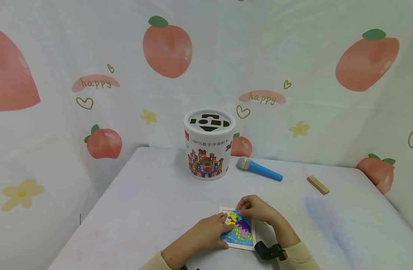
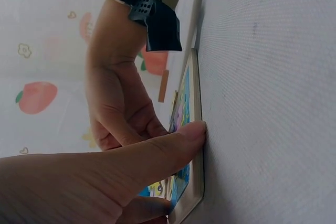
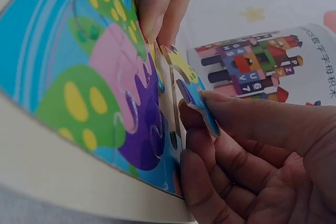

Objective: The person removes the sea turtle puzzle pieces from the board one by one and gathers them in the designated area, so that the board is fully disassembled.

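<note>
A small jigsaw puzzle (image 1: 241,235) with a blue, green, purple and yellow cartoon picture lies in a pale frame (image 1: 238,246) on the table. My left hand (image 1: 205,233) rests at its left side, with fingers over the pieces and the thumb against the frame's edge. Above the puzzle's upper part, my right hand (image 1: 258,210) pinches a puzzle piece (image 3: 202,111) between thumb and fingers. That piece is blue with some purple and stands tilted over a bare gap in the picture. Parts of the puzzle are hidden under both hands.
Behind the puzzle stands a white bucket (image 1: 208,146) with shaped holes in its lid. A blue toy microphone (image 1: 262,170) lies to its right, and a wooden block (image 1: 317,185) farther right. A fruit-print cloth (image 1: 199,90) hangs behind the table.
</note>
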Available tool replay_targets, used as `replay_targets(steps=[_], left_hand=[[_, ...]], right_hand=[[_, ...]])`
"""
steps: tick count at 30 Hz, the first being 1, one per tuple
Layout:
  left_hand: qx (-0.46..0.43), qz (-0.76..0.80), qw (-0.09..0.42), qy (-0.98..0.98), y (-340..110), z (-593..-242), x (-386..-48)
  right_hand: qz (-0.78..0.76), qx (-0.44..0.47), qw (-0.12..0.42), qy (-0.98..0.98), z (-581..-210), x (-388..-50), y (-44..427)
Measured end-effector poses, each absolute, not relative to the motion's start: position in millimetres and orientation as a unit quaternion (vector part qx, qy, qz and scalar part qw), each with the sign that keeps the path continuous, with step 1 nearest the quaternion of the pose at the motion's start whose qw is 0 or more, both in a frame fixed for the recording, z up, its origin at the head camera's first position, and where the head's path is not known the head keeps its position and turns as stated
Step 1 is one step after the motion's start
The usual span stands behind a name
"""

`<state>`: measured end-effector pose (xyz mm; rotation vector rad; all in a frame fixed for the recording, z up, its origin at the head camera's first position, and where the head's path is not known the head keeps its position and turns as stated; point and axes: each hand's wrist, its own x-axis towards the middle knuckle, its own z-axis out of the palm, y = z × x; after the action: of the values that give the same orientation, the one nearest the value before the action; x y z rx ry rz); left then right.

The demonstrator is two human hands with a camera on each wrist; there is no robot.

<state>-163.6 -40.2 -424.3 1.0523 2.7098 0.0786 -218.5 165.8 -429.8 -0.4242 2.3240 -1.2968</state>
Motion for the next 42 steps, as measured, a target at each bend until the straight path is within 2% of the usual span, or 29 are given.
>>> replay_targets(steps=[22,42], left_hand=[[0.352,0.033,0.123,0.927,-40.2,-422.7,-163.3],[0.341,0.033,0.132,0.930,-39.2,-422.8,-162.7]], right_hand=[[-0.487,-0.143,0.233,0.829,-416.7,-212.8,176.8],[-0.479,-0.129,0.205,0.844,-414.5,-207.6,212.2]])
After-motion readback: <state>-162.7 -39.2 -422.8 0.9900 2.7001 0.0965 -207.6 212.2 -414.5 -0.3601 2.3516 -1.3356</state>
